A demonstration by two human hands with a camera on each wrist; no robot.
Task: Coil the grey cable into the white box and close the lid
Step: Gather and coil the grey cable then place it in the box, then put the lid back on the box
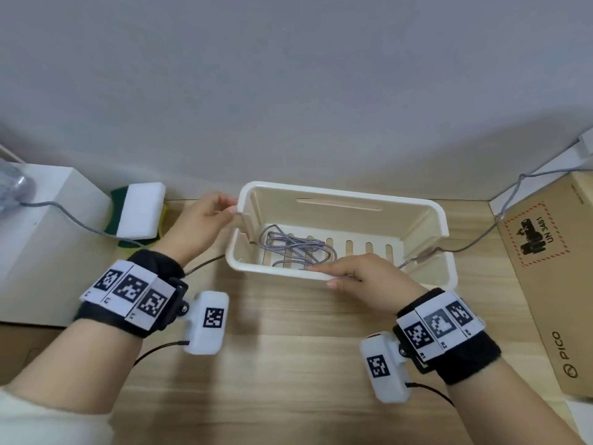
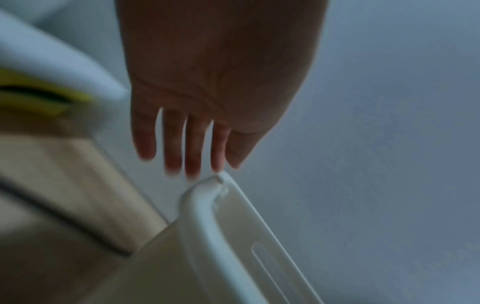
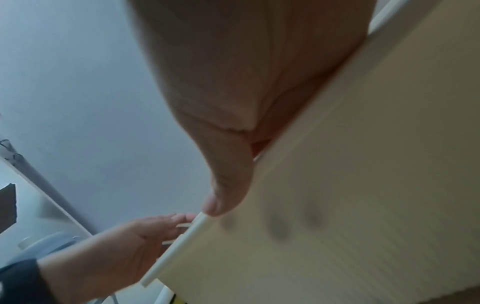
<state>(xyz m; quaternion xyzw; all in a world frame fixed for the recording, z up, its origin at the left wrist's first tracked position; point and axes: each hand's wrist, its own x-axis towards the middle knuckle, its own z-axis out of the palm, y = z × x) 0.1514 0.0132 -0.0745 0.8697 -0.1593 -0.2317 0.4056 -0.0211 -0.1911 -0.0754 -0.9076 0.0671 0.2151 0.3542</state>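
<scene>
The white box (image 1: 256,268) stands on the wooden table, its top uncovered. The grey cable (image 1: 298,248) lies in loose loops on the slotted floor inside and leaves through a notch in each end wall. A white lid part (image 1: 340,194) with a long slot rises tilted along the far side. My left hand (image 1: 199,226) touches that part's left corner (image 2: 197,197) with straight fingertips (image 2: 193,164). My right hand (image 1: 362,277) grips the near rim, thumb (image 3: 228,185) outside on the wall (image 3: 363,185) and fingers over the edge inside.
A white and green sponge (image 1: 138,210) leans at the back left beside a white block (image 1: 48,236). A brown cardboard carton (image 1: 552,268) lies at the right. The cable's ends run off left (image 1: 73,220) and right (image 1: 513,194). Bare table (image 1: 288,348) spreads in front of the box.
</scene>
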